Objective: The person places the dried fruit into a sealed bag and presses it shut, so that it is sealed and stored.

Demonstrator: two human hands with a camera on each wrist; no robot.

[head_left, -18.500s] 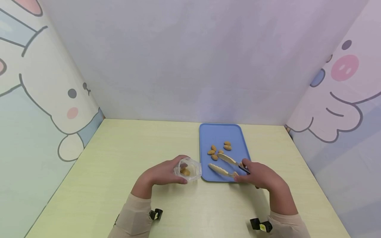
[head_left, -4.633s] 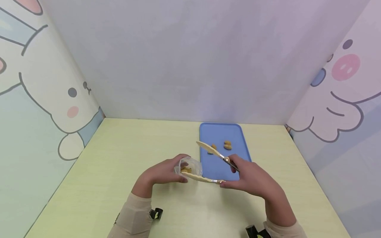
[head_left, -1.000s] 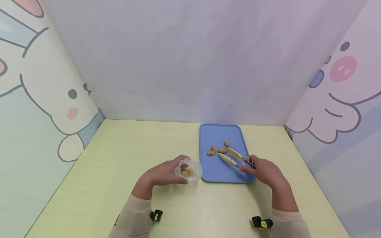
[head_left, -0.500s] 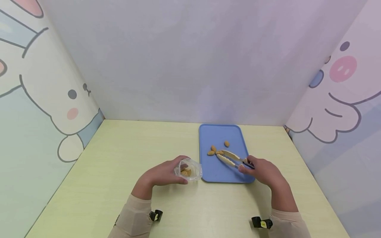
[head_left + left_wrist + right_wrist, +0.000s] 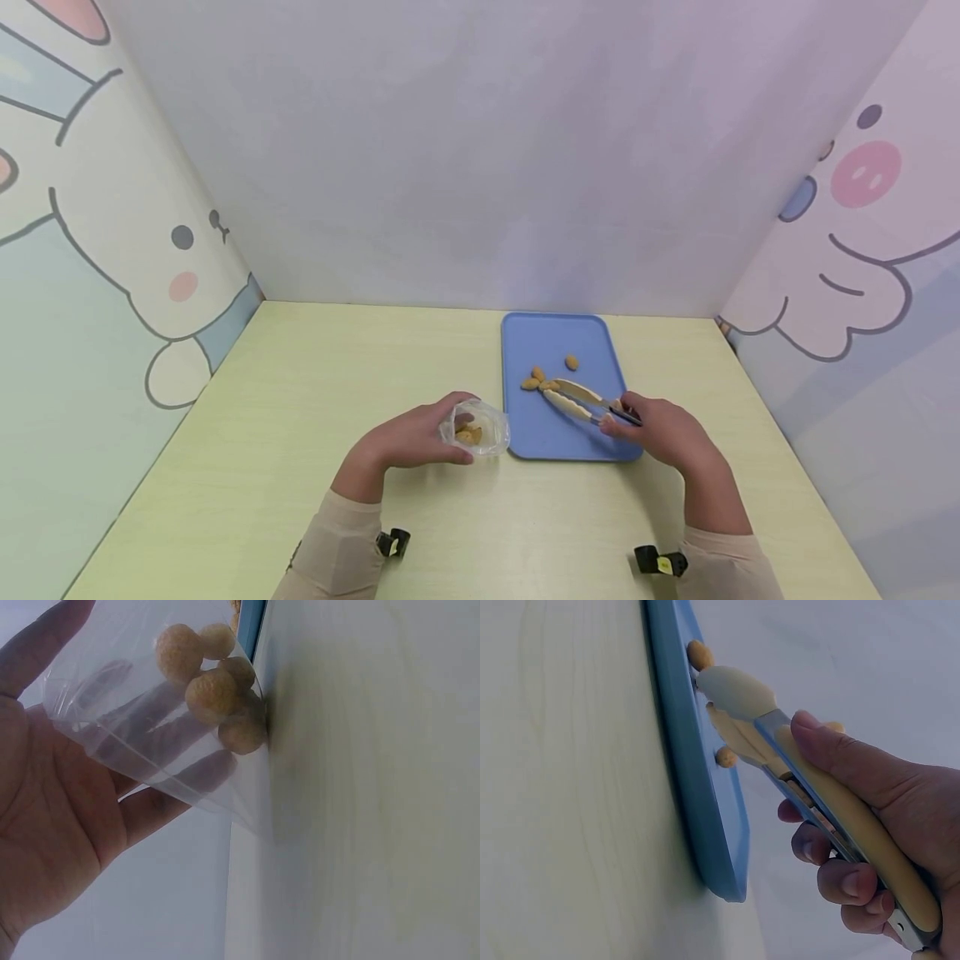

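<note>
My left hand (image 5: 412, 433) holds a clear plastic bag (image 5: 492, 423) upright with its mouth spread, thumb on one side and fingers round the other. Several brown nut-like pieces (image 5: 212, 696) lie in the bottom of the bag. In my right hand (image 5: 663, 429) are tongs (image 5: 567, 406) with cream tips, gripped by their handles. The tongs' tips stand apart, low over the blue tray (image 5: 558, 333). A brown piece (image 5: 551, 386) sits at or between those tips, partly hidden. Close to its left is a small cluster of pieces (image 5: 530, 384). One piece (image 5: 572, 362) lies alone behind.
The tray rests on a pale wood-look table (image 5: 360, 358), near its back edge and right of the bag. A grey back wall (image 5: 480, 167) rises behind, with cartoon-printed walls at both sides. Black wrist mounts (image 5: 660, 561) sit at the cuffs.
Over the last second the tongs' tips have shifted slightly left, and the piece at them has moved against the cluster. Fewer pieces lie on the tray than 18.5 seconds ago. My left hand has stayed put.
</note>
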